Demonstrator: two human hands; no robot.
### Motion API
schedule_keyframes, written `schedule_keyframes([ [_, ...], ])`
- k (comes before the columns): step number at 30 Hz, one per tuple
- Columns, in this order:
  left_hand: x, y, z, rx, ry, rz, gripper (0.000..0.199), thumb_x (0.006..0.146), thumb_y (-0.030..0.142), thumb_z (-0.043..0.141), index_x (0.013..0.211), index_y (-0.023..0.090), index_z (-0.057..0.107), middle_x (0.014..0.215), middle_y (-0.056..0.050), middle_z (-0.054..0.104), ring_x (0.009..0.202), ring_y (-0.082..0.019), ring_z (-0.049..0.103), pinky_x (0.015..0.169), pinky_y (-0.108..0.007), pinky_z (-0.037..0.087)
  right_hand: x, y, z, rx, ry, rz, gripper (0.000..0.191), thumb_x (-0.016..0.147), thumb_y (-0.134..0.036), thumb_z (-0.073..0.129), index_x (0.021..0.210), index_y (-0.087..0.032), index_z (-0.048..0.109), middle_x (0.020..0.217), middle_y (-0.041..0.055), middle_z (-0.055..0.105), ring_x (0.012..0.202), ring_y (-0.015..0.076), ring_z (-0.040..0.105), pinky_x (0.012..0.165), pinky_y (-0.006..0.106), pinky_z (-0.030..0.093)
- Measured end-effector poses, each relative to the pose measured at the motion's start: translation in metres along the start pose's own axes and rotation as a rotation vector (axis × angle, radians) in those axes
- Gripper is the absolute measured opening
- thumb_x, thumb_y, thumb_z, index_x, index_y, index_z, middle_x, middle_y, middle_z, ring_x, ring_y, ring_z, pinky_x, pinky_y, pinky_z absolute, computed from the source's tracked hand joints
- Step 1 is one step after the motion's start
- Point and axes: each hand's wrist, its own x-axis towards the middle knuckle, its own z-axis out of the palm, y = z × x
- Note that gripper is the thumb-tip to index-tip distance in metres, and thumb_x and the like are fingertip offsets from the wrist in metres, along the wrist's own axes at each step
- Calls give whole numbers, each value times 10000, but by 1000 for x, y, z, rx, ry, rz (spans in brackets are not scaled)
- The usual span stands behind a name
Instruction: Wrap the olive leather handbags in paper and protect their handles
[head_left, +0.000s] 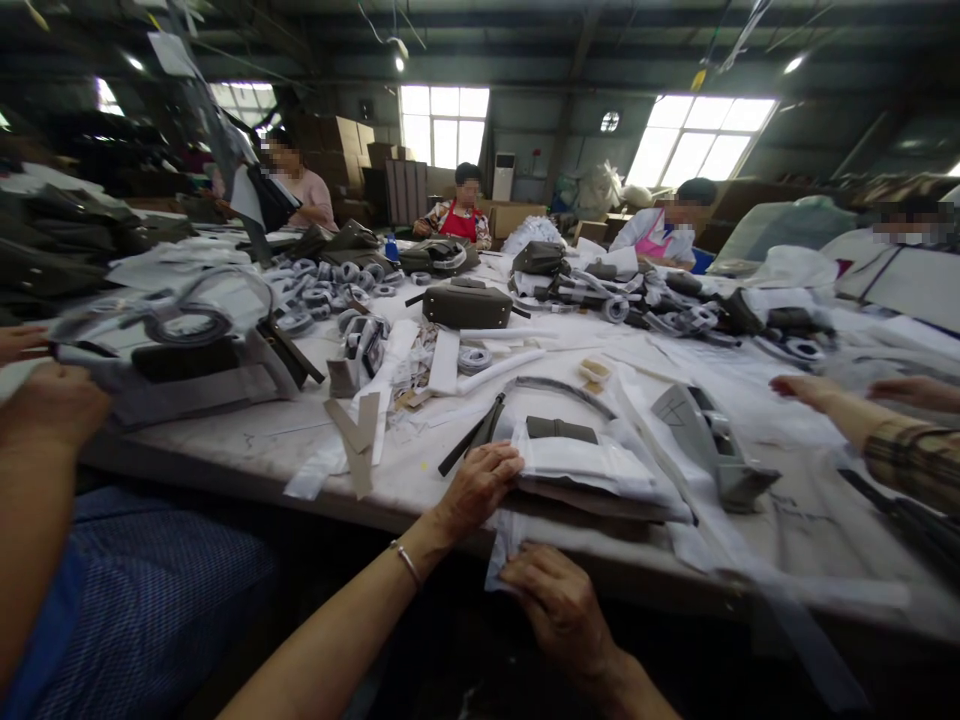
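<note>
A dark olive handbag [562, 430] lies at the table's front edge, partly covered by white wrapping sheet [585, 465]. Its curved handle is wrapped, and a dark strap sticks out to the left. My left hand [480, 490], with a bracelet at the wrist, grips the left end of the wrapped handbag, fingers closed together. Below the table edge, my right hand [559, 600] pinches a translucent strip of wrapping film [502, 550] that hangs from that same end. The fingertips under the film are partly hidden.
A tape dispenser [716, 450] stands right of the handbag; another dispenser [360, 350] is farther left. Cardboard strips [360, 440], wrapped handles and more bags cover the table. Co-workers' hands [810, 390] reach in at right, and another co-worker's hand [56, 400] is at left.
</note>
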Motion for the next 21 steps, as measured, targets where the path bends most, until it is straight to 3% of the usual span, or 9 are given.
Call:
schedule_keyframes([
  [4, -1, 4, 3, 13, 1, 14, 247, 878, 104, 608, 1106, 200, 604, 1094, -61, 681, 1264, -245, 528, 1059, -453, 463, 33, 5, -21, -110, 77, 14, 223, 921, -124, 524, 960, -254, 701, 810, 31, 724, 768, 180, 678, 802, 327, 559],
  [8, -3, 7, 1, -39, 36, -29, 294, 859, 42, 541, 1099, 199, 608, 1075, -68, 682, 1183, -226, 576, 1019, -426, 490, 68, 25, -37, -223, 89, 97, 152, 946, -251, 568, 899, -242, 713, 816, 34, 729, 757, 187, 666, 744, 314, 515],
  [12, -6, 12, -10, -135, 15, -127, 327, 790, 50, 579, 1082, 193, 613, 1105, -81, 687, 1191, -240, 581, 1040, -446, 470, 93, 48, -42, -259, -11, 224, 195, 932, -294, 568, 817, -232, 713, 806, 28, 730, 781, 200, 669, 756, 318, 485],
  [15, -5, 19, -15, -150, 11, -224, 318, 798, 192, 683, 1107, 208, 611, 1092, -64, 703, 1115, -253, 626, 1083, -510, 420, 106, 58, -43, -238, -133, 360, 185, 888, -299, 583, 781, -229, 717, 790, 21, 733, 755, 199, 673, 716, 308, 482],
  [18, 1, 26, -11, -106, 83, -341, 183, 834, 311, 696, 967, 203, 632, 909, -32, 703, 914, -230, 664, 1041, -509, 448, 116, 64, -45, -220, -240, 451, 187, 855, -297, 589, 742, -229, 722, 775, 21, 730, 745, 197, 667, 703, 304, 479],
  [21, 9, 29, -2, -20, 162, -407, 125, 880, 286, 632, 796, 199, 601, 758, -15, 636, 792, -205, 631, 913, -437, 511, 122, 69, -45, -198, -322, 503, 170, 823, -278, 601, 723, -231, 731, 763, 22, 730, 737, 196, 660, 714, 307, 480],
])
